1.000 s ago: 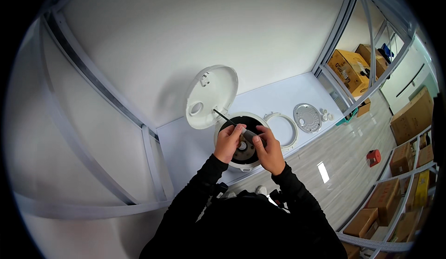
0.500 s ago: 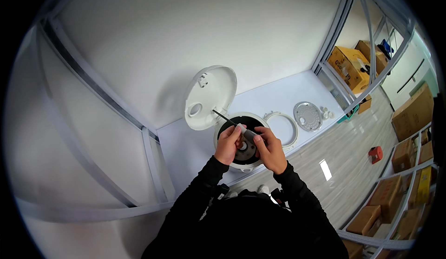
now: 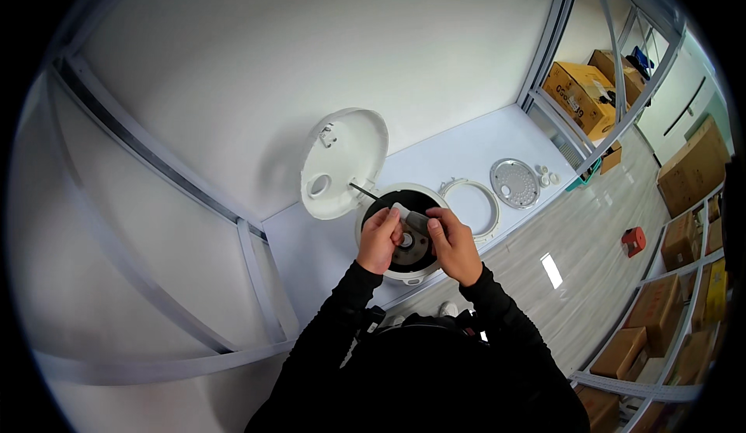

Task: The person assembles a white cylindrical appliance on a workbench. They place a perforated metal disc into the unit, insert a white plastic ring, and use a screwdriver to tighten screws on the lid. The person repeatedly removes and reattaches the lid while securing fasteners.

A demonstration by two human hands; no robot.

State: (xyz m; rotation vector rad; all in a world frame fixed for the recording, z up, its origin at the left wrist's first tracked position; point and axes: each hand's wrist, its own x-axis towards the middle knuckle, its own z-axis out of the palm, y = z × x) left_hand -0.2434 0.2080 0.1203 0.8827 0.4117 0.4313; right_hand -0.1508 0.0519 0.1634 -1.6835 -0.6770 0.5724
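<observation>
Above an open white rice cooker [image 3: 363, 231], both my hands are on a screwdriver [image 3: 416, 221] with a grey and white handle. Its long dark shaft points up and left toward the hinge side of the raised lid [image 3: 373, 142]. My left hand [image 3: 378, 240] pinches the white front part of the handle between thumb and fingers. Around the grey rear end, my right hand [image 3: 457, 248] is closed. Below the hands shows the cooker's dark inside with a round metal heating plate [image 3: 410, 259], partly hidden by my fingers. The inner pot is not in it.
Right of the cooker, a white ring frame [image 3: 495, 209], a perforated metal disc [image 3: 515, 184] and several small white caps [image 3: 544, 170] lie on the white table [image 3: 458, 153]. A metal frame post [image 3: 550, 37] borders the table. Cardboard boxes [image 3: 657, 313] fill shelves at right; a red object [image 3: 634, 241] lies on the floor.
The whole view has shifted slightly. Both hands keep their hold on the screwdriver, whose shaft still points toward the lid hinge; the hands have barely moved relative to the cooker.
</observation>
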